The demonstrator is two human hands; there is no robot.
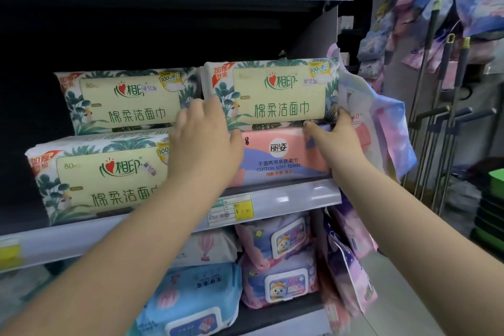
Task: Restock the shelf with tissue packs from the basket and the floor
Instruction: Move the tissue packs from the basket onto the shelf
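Observation:
A leaf-printed tissue pack (275, 93) lies on top of a pink and purple cotton towel pack (283, 157) at the right end of the middle shelf (300, 195). My left hand (203, 142) rests with spread fingers against the left end of both packs. My right hand (336, 142) holds the leaf pack's lower right corner, thumb under its bottom edge. Two more leaf-printed packs, an upper one (122, 99) and a lower one (101, 177), are stacked to the left.
Wet-wipe packs (278, 262) fill the shelf below. Pastel packets (381, 128) hang off the shelf's right end, close to my right wrist. Mop handles (433, 106) lean further right, and green stacked baskets (491, 204) stand on the floor at the right edge.

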